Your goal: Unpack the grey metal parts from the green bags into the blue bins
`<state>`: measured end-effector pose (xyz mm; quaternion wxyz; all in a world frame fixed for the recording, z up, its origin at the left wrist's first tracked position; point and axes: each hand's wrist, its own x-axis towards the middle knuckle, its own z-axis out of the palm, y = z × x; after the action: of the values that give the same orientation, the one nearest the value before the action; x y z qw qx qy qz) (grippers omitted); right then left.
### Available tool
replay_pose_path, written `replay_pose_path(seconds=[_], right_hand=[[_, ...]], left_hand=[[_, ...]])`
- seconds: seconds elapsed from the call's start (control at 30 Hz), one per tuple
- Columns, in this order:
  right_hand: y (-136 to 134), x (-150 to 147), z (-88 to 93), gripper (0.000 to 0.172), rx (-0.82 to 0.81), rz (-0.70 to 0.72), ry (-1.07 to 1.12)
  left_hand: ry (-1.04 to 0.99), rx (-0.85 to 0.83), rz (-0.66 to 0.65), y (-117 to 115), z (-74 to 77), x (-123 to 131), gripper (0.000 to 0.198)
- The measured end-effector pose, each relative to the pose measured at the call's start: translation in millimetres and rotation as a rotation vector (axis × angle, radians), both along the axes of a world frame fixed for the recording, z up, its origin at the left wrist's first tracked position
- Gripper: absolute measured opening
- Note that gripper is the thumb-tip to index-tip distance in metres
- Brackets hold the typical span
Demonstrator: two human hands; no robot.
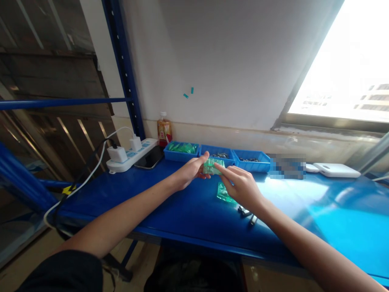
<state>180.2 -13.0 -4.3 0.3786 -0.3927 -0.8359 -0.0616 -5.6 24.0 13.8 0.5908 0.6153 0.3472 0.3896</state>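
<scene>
My left hand [194, 168] grips a small see-through green plastic case [209, 166] by its left side, thumb up along the edge. From the right, my right hand [240, 182] closes on the same case, its index finger lying across the front face. What its thumb does is hidden. Just below, a second green plastic piece [224, 193] lies on the blue table [182, 215], partly covered by my right hand. Several small black-and-silver metal pieces [244, 211] rest under my right wrist.
Along the wall stand a blue bin with green plastic pieces [180, 155] and two blue bins with small metal parts [219, 160] [253, 166]. Left are a bottle [164, 129], a phone [149, 157] and a power strip [117, 166] with cables. A white box [337, 170] sits at right.
</scene>
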Motion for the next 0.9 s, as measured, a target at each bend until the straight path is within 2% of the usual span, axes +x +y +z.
replay_pose_path(seconds=[0.07,0.17,0.27,0.3,0.4,0.5,0.6,0.67,0.7,0.77,0.8,0.9], right_hand=[[-3.4,-2.5,0.9,0.04,-0.029,0.024,-0.015],[-8.2,-6.6,4.8,0.041,-0.202,0.049,0.091],[-9.7,-8.6,10.3,0.031,-0.435,0.065,0.307],[-8.9,-8.6,11.6,0.034,-0.531,0.087,0.419],[-3.2,-7.1,12.2,0.051,-0.876,0.175,0.805],[4.5,-4.7,8.7,0.042,-1.053,0.177,1.045],[9.4,-2.5,6.6,0.031,-0.956,0.088,1.06],[9.8,-0.9,7.7,0.032,-0.767,0.019,0.955],[9.0,0.1,8.7,0.032,-0.64,-0.017,0.884],[5.6,2.2,11.3,0.032,-0.375,-0.091,0.742],[3.1,3.2,12.4,0.031,-0.263,-0.121,0.673],[-5.6,4.4,13.9,0.027,-0.048,-0.122,0.462]], left_hand=[[-0.06,0.013,0.047,0.0,0.5,1.0,0.038],[-0.058,0.15,0.127,1.2,-2.5,1.5,0.031],[0.074,0.427,0.241,2.3,-6.4,-0.8,0.031],[0.147,0.558,0.258,1.9,-7.1,-2.0,0.031],[0.348,0.951,0.149,-1.3,-7.4,-5.3,0.027],[0.473,1.143,0.009,-4.1,-6.9,-6.8,0.029],[0.595,1.175,-0.011,-4.4,-6.0,-8.1,0.043],[0.619,1.106,-0.02,-4.1,-4.1,-9.1,0.057],[0.605,1.032,-0.041,-4.1,-2.8,-9.4,0.058],[0.528,0.8,-0.115,-4.3,-0.1,-9.1,0.049],[0.464,0.656,-0.159,-4.4,1.0,-8.2,0.051],[0.202,0.219,-0.226,-4.1,2.5,-3.5,0.072]])
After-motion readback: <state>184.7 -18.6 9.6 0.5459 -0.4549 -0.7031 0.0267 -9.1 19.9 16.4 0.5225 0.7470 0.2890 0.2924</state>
